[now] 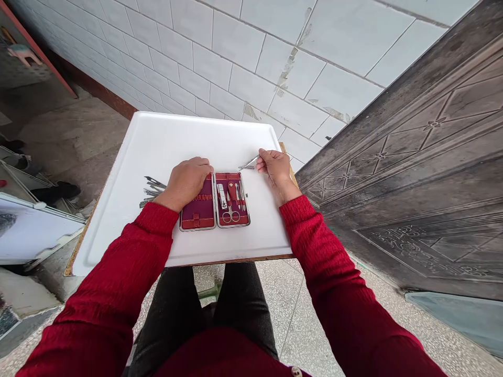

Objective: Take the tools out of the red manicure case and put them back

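White tabletop [231, 141] runs well past the open red case [206, 213], parked toward the front edge, out to a raised rim [204, 120]. Left hand [187, 180] is curled over the case, can't tell if gripping; right hand [274, 166]'s pinching a slim metal tool [250, 162]. Scissors [230, 209], nail clipper [222, 196] in the case's right half.

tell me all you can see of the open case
The case lies open on the white tabletop, two halves side by side, with a silvery rim, purple lining and red leather-looking straps. The right half holds scissors, a nail clipper and slim tools. The left grip covers part of the left half.
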Demonstrator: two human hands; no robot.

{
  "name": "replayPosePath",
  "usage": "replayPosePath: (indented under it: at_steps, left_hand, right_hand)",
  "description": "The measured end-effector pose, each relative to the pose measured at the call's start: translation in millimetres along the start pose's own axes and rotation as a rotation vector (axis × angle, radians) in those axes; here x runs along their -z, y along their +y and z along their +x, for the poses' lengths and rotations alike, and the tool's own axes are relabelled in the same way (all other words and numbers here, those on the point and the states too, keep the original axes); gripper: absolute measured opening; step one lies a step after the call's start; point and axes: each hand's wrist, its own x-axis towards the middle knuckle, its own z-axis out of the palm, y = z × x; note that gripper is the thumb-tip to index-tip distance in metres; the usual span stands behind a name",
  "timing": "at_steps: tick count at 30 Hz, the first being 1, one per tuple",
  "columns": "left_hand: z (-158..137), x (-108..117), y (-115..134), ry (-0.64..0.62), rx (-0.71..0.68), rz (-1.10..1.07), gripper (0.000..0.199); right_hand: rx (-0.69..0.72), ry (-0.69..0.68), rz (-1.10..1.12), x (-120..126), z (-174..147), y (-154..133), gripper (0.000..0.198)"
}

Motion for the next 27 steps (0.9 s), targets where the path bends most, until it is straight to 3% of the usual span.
replayPosePath:
  at_steps: [16,19,23,27]
  left_hand:
    - [0.6,1.5,1.0,-0.024,-0.011,0.029,0.033]
    - [0.5,2.5,1.7,-0.021,-0.016,0.030,0.033]
    - [0.1,3.4,2.8,-0.027,-0.024,0.026,0.032]
    - [-0.1,3.3,2.7,-0.023,-0.024,0.007,0.030]
  right_hand:
    - [0.118,-0.113,-0.020,-1.4,0.8,2.1,0.039]
    - [0.105,-0.117,-0.156,2.7,4.0,7.6,0.039]
    - [0.156,-0.033,-0.457,12.4,7.0,10.4,0.020]
    - [0.141,-0.051,-0.641,16.1,4.9,5.7,0.012]
